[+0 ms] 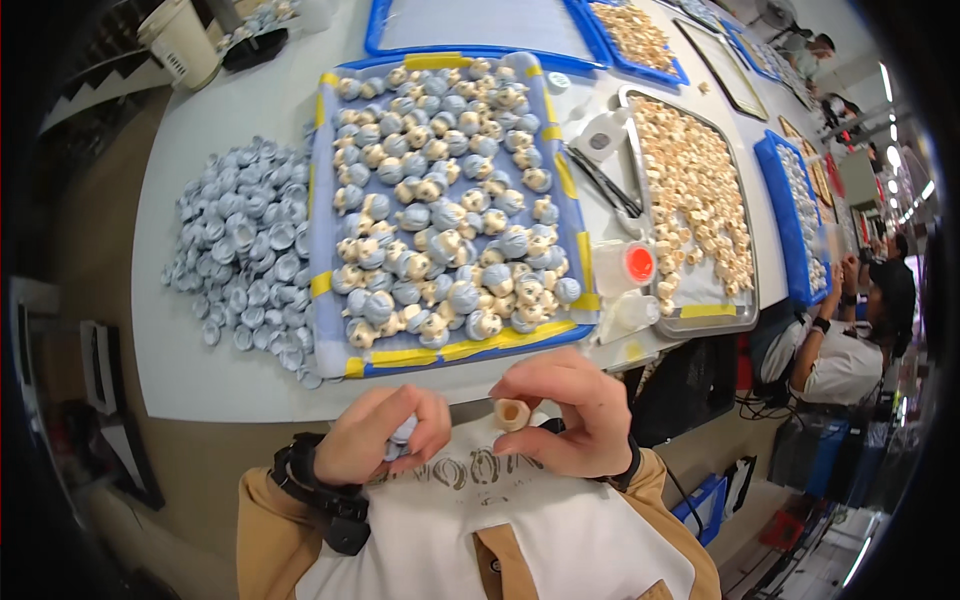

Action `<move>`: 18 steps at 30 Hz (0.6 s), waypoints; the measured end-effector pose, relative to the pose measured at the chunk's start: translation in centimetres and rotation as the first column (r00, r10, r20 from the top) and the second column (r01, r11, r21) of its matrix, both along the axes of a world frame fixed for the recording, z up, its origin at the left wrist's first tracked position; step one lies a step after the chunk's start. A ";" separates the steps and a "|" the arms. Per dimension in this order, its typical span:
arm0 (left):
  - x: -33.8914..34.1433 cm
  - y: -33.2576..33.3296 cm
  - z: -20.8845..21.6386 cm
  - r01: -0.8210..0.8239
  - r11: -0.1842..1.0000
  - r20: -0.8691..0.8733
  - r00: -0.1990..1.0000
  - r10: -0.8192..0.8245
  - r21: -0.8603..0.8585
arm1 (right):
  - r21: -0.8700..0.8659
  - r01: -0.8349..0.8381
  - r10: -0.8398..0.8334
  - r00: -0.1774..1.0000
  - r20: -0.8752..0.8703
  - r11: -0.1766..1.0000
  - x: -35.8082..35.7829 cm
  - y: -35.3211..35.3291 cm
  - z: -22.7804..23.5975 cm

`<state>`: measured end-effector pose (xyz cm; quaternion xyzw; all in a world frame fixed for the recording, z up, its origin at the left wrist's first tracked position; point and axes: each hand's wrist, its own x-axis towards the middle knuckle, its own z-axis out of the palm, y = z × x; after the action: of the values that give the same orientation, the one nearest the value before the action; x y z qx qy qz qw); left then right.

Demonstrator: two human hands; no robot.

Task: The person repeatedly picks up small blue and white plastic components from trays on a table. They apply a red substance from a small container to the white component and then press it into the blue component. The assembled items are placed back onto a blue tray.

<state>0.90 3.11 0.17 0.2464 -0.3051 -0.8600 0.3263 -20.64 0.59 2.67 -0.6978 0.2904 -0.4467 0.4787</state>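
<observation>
My left hand point(362, 437) is closed around a grey-blue piece point(402, 434), mostly covered by the fingers; it resembles the loose cap-shaped pieces on the table. Between thumb and fingers, my right hand point(585, 410) pinches a small beige hollow piece point(512, 414), its dark opening facing up toward me. Both hands are apart, in front of my chest and just short of the table's near edge. Beyond them lies a blue-lined tray point(322, 215) edged with yellow tape, holding many small doll heads point(463, 296) with grey-blue hair and pale faces.
A heap of grey-blue caps point(240, 235) lies left of the tray. To its right are a metal tray point(708, 322) of beige pieces, black tweezers point(605, 183), a red-topped container point(638, 263) and a small clear bottle point(633, 312). Another person point(835, 350) sits at the right.
</observation>
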 end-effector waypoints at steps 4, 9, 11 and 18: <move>-0.4 0.1 -0.6 -0.022 0.999 0.017 1.000 0.022 0.024 | 0.060 -0.123 0.117 0.989 0.085 0.991 0.9 -0.1 -0.7; 0.3 0.2 0.1 0.002 1.000 0.118 0.993 -0.001 -0.006 | 0.039 -0.223 0.223 0.975 -0.001 0.974 0.7 -1.1 0.0; 0.1 0.2 0.2 -0.035 0.998 0.094 0.995 0.039 -0.046 | 0.040 -0.214 0.215 0.977 -0.020 0.976 -0.5 -1.1 0.8; 0.6 0.6 -0.7 -0.185 0.969 0.099 0.974 0.203 -0.161 | -0.268 0.611 -0.662 0.728 -0.178 0.745 -6.8 -3.4 2.7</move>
<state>1.45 3.68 -0.54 0.2986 -0.3620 -0.7828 0.4086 -27.41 -2.82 5.38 -0.6502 0.5288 -0.5137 0.1836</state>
